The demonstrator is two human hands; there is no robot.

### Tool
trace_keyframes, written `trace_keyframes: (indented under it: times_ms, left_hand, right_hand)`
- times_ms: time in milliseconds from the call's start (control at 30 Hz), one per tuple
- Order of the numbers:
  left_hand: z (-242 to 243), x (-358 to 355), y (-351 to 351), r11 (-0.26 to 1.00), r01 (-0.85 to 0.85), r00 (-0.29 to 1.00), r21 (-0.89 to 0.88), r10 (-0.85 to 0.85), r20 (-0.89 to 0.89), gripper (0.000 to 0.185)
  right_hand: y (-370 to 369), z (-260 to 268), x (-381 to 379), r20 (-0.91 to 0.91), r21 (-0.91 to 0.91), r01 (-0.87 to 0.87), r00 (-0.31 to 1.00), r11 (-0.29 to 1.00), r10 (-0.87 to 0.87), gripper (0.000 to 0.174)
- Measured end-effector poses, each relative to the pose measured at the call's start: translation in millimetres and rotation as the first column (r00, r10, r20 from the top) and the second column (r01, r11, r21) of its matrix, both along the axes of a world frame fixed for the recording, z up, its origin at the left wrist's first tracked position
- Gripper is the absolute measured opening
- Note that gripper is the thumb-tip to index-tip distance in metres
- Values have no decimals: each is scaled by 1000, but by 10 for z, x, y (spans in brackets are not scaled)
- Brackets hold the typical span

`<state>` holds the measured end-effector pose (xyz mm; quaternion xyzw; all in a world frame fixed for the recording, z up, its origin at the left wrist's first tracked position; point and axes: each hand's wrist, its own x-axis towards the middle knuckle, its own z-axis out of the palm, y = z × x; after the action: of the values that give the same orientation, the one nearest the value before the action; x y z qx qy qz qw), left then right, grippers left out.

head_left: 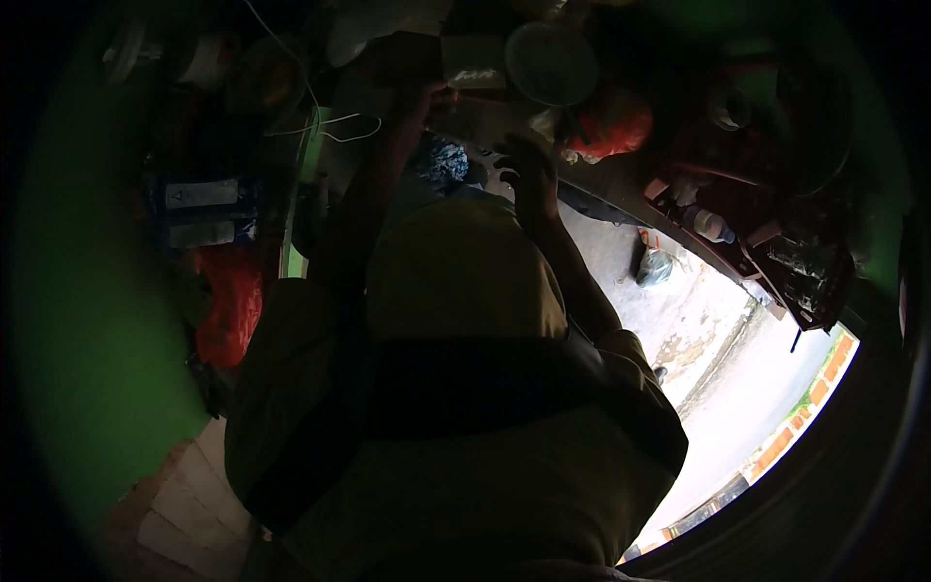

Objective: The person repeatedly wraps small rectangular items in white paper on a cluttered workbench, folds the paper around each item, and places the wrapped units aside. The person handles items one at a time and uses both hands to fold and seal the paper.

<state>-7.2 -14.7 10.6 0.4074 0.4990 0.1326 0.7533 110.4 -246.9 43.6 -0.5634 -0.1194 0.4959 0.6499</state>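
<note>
My left hand [436, 102] reaches forward into deep shade, its fingers beside the lower edge of a pale box-shaped thing [474, 58]. Whether it grips anything is too dark to see. My right hand [529, 174] hovers over the near edge of a dark surface [604, 178], fingers bent and apart, with nothing visible in them. Just beyond it sit a round translucent lid or container [551, 64] and a red plastic bag [618, 124]. Below and between the hands shows a blue-and-white patterned cloth [445, 161], partly hidden by my clothing.
A thin white cable [313, 91] hangs at upper left, above a green post [294, 240]. Left are a blue package [207, 211] and another red bag [229, 309]. To the right, a dark reddish rack [727, 240] holds a small bottle [709, 224]; a tied plastic bag [654, 265] lies on the floor.
</note>
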Motion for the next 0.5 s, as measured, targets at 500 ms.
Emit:
trace_keyframes:
  times_ms: [500]
  left_hand:
    - [-644, 82, 147, -51, 708, 705, 705, 124, -699, 44]
  right_hand:
    - [99, -123, 112, 11, 35, 33, 999, 999, -33, 39]
